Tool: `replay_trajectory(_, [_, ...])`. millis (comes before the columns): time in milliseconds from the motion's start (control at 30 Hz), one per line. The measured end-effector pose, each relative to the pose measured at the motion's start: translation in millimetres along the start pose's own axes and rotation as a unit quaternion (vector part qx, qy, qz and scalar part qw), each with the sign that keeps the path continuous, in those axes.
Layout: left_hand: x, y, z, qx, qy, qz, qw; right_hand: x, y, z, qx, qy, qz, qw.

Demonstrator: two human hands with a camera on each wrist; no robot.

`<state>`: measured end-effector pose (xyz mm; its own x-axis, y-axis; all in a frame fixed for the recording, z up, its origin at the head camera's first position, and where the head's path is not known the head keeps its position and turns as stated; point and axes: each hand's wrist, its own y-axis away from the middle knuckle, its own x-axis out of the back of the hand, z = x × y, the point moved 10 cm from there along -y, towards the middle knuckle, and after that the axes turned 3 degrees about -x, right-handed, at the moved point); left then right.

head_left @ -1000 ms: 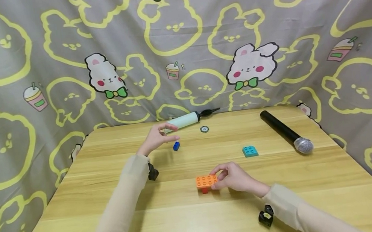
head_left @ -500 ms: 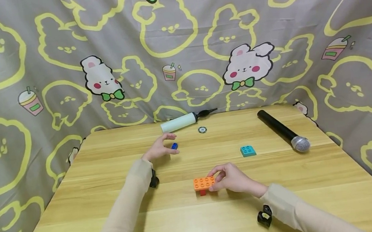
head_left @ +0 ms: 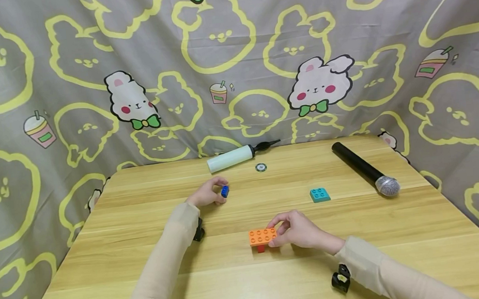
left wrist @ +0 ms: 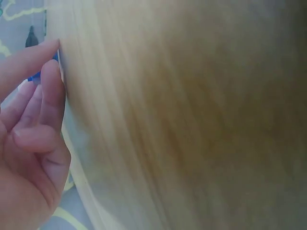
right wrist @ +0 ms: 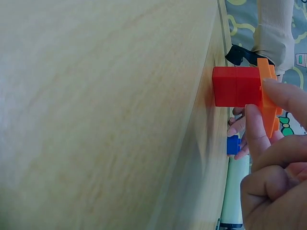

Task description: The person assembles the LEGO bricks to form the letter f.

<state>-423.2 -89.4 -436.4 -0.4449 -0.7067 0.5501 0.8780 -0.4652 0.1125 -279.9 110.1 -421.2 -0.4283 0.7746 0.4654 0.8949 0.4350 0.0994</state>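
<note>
My left hand [head_left: 207,192] pinches a small blue brick [head_left: 225,191] at the table's middle left. Only slivers of that blue brick [left wrist: 56,56] show between the fingers in the left wrist view. My right hand [head_left: 299,231] grips the right end of an orange eight-stud brick [head_left: 261,236], thumb and fingers on its edges. Beneath the orange brick stands a red support [head_left: 260,248]. The right wrist view shows this support as two stacked red bricks [right wrist: 236,86], joined under the orange plate-like brick [right wrist: 266,105]. Right of them lies a teal four-stud brick [head_left: 319,194], untouched.
A pale green hand pump [head_left: 230,158] with a black nozzle lies at the table's back edge. Near it is a round poker chip [head_left: 261,167]. On the right lies a black microphone [head_left: 361,166] with a silver head. A patterned curtain [head_left: 231,72] hangs behind the table.
My left hand has come down to the blue brick, and its fingers have closed on it. My right hand stays on the orange brick. The camera view has shifted slightly.
</note>
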Motion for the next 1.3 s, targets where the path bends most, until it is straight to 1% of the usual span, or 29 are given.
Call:
replay_trajectory(200, [3.4,2.7,-0.3,0.021,0.004,0.034,0.9992,-0.3,-0.8,-0.6,0.000,0.002,0.001,1.0000])
replay_trajectory(300, [5.6,6.9,-0.2,0.035,-0.001,0.053,0.9980,-0.3,-0.8,0.0,-0.002,-0.001,0.000,1.0000])
replay_trajectory(400, [7.8,14.0,2.3,0.042,-0.011,0.066,0.9969,-1.6,-0.9,-0.2,-0.004,-0.005,-0.003,1.0000])
replay_trajectory(500, [9.5,20.3,13.8,0.024,-0.036,0.076,0.9961,-2.2,-0.9,-1.0,-0.006,-0.010,-0.006,0.9999])
replay_trajectory(567, [9.6,24.9,26.5,0.001,-0.062,0.085,0.9944,-2.5,-1.0,-1.6,-0.008,-0.010,-0.008,0.9999])
replay_trajectory(667, [7.1,35.0,50.6,-0.036,-0.102,0.095,0.9896,-3.0,-1.8,-2.2,-0.013,-0.010,-0.009,0.9998])
replay_trajectory(767, [-0.6,47.7,74.8,-0.068,-0.120,0.089,0.9865,-3.0,-2.8,-2.7,-0.016,-0.008,-0.006,0.9998])
replay_trajectory(833, [-8.8,56.6,87.4,-0.084,-0.115,0.073,0.9871,-3.0,-3.2,-3.2,-0.016,-0.006,-0.002,0.9998])
replay_trajectory(900, [-18.6,65.5,96.4,-0.098,-0.115,0.056,0.9869,-3.3,-3.3,-3.7,-0.016,-0.002,0.001,0.9999])
replay_trajectory(1000, [-34.5,77.3,102.9,-0.108,-0.116,0.032,0.9869,-4.0,-3.9,-4.7,-0.013,0.006,0.004,0.9999])
replay_trajectory(1067, [-44.6,81.3,106.1,-0.112,-0.130,0.023,0.9850,-2.9,-3.8,-4.5,-0.011,0.008,0.006,0.9999])
replay_trajectory(1167, [-57.4,85.6,108.0,-0.113,-0.147,0.015,0.9825,-2.7,-3.7,-4.6,-0.011,0.008,0.005,0.9999])
replay_trajectory(1300, [-68.4,89.5,108.5,-0.110,-0.163,0.010,0.9805,-3.8,-2.9,-6.1,-0.010,-0.001,-0.002,0.9999])
